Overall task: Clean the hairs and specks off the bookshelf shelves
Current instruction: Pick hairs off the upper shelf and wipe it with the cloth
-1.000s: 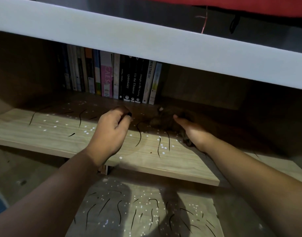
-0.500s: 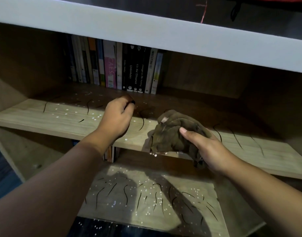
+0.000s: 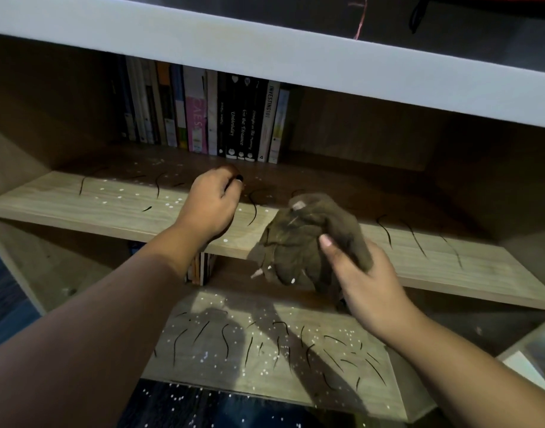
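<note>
Nearest me, at 6 o'clock, the lower shelf [image 3: 295,393] carries a dense spread of dark hairs [image 3: 224,341] and white specks [image 3: 262,355], partly under the shadows of my arms. A few specks also lie on the dark floor [image 3: 184,406] just in front of its edge.

My right hand [image 3: 366,282], at 4 o'clock from centre, is closed around a bunched brown cloth [image 3: 302,242], thumb pressed across its front. The cloth hangs in front of the middle shelf's front edge; whether it touches the board I cannot tell. Small white specks cling to its lower folds.

My left hand [image 3: 212,205], at 10 o'clock from the cloth and well apart from it, is over the middle shelf [image 3: 79,211] with fingers curled inward, the fingertips pinched on something small and dark that I cannot identify.

The middle shelf bears scattered hairs and specks to the left of that hand, one long hair [image 3: 254,211] between the hands, and several more hairs [image 3: 416,239] at 3 o'clock.

At the back, at 12 o'clock, a row of books [image 3: 209,118] stands upright. Above runs a white board [image 3: 265,50].
</note>
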`<state>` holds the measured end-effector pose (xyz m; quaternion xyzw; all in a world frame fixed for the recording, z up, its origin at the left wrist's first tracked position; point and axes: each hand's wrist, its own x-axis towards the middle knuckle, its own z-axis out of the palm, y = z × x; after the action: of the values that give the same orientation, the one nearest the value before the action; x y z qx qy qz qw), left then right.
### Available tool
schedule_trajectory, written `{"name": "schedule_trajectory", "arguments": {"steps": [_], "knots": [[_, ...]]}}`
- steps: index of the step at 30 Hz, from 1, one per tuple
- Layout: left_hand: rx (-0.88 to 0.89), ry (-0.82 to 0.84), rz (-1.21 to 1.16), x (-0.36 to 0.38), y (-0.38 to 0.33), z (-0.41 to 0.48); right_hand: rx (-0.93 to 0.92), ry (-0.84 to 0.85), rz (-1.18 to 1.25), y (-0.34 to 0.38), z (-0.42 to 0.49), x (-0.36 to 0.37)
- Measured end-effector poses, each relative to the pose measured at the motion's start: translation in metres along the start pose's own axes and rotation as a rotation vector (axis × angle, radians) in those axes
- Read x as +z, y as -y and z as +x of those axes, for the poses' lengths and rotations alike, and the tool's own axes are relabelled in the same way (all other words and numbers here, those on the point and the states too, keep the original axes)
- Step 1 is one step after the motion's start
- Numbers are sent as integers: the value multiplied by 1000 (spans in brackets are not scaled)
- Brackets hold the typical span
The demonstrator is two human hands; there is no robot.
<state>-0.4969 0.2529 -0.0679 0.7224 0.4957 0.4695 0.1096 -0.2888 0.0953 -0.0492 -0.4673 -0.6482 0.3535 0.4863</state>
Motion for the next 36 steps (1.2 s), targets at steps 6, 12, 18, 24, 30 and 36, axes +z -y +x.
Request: {"name": "schedule_trajectory", "arguments": {"steps": [6, 12, 18, 24, 30, 36], "knots": [[208, -124, -56, -11, -20, -24, -22, 7, -220, -18, -25, 4], [89, -114, -206, -7, -48, -100, 96, -94, -218, -35, -38, 1], [-369, 197, -568, -5, -64, -154, 327, -267, 216, -35, -44, -1], [-454, 445, -726, 9, -62, -172, 426, -229, 425, -25, -52, 9], [-485, 311, -776, -9, -40, -173, 473, -217, 348, -21, -50, 10], [-447, 329, -770, -21, -32, -161, 545, -35, 298, -5, -47, 46]]}}
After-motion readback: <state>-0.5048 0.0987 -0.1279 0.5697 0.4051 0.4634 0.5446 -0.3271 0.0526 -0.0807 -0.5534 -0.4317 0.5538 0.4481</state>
